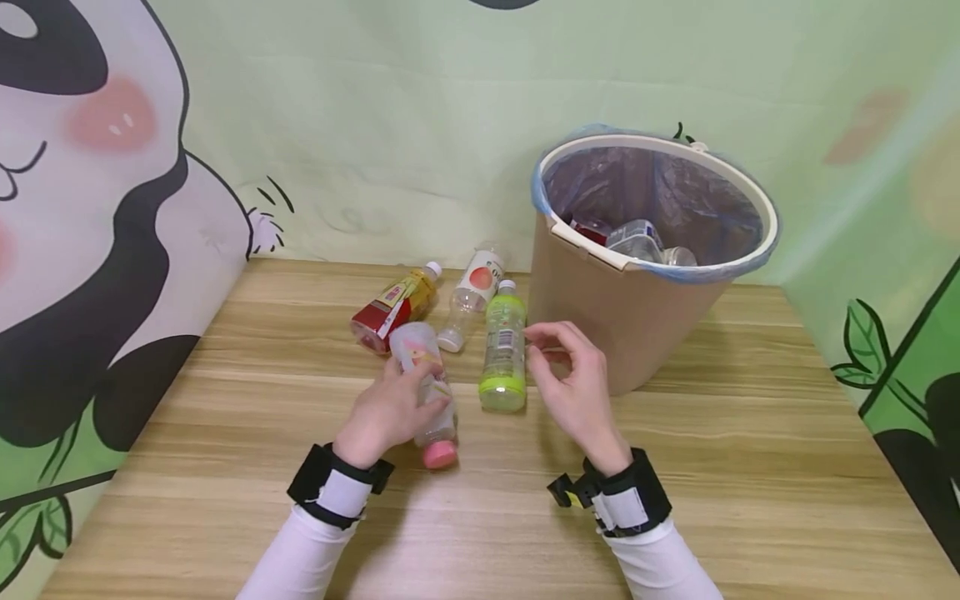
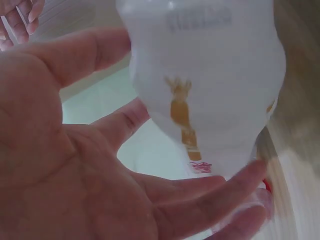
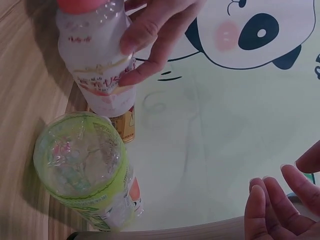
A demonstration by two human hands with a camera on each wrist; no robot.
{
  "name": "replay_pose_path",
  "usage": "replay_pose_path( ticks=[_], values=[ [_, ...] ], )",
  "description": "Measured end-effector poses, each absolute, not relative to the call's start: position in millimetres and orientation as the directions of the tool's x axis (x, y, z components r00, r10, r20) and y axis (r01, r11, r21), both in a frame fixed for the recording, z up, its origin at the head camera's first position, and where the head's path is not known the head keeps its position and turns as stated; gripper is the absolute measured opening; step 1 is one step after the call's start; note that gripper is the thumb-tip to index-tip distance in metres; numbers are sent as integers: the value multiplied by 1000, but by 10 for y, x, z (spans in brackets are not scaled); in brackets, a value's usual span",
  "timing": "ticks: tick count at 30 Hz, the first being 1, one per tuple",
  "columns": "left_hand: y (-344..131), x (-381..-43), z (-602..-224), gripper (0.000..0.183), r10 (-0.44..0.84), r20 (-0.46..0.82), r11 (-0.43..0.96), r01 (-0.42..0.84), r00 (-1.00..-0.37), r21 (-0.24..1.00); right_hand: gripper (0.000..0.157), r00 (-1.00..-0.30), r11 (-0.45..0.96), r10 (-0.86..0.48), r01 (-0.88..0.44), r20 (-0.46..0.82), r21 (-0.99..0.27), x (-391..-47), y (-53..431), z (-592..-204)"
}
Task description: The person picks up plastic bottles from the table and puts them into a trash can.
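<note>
My left hand point(image 1: 390, 408) grips a whitish plastic bottle with a pink cap point(image 1: 441, 454), which lies on the table with its cap toward me. In the left wrist view, the thumb and fingers reach round the white bottle point(image 2: 210, 85). The right wrist view also shows the left fingers point(image 3: 150, 45) against it. My right hand point(image 1: 573, 379) is just right of a green-labelled clear bottle point(image 1: 504, 350), fingers loosely bent and holding nothing. A red-and-yellow labelled bottle point(image 1: 397, 304) and a clear bottle with a peach label point(image 1: 476, 287) lie behind.
A tall brown bin point(image 1: 592, 300) lined with a blue bag stands at the back right, just behind my right hand. Several bottles point(image 1: 637, 242) lie inside it. The wooden table point(image 1: 225, 450) meets a panda-printed cloth point(image 1: 375, 125) at the back and sides.
</note>
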State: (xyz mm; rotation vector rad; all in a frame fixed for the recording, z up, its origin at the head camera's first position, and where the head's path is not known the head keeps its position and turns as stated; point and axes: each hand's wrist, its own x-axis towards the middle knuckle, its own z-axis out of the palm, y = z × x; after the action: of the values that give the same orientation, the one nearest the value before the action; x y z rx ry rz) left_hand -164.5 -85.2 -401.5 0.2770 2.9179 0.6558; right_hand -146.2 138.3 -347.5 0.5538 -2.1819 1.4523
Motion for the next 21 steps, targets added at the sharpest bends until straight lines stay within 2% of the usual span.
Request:
replay_pose_path(
  ticks=[13, 21],
  values=[
    [-1231, -1498, -3996, 52, 373, -118, 834, 277, -920, 477, 17, -831, 322, -82, -545, 550, -774, -1512, 1364, -3573],
    [-1257, -1493, -4009, 61, 398, -130, 840, 304, -908, 450, 17, -830, 321, -86, -547, 551, -773, -1456, 1326, -3487]
  ],
)
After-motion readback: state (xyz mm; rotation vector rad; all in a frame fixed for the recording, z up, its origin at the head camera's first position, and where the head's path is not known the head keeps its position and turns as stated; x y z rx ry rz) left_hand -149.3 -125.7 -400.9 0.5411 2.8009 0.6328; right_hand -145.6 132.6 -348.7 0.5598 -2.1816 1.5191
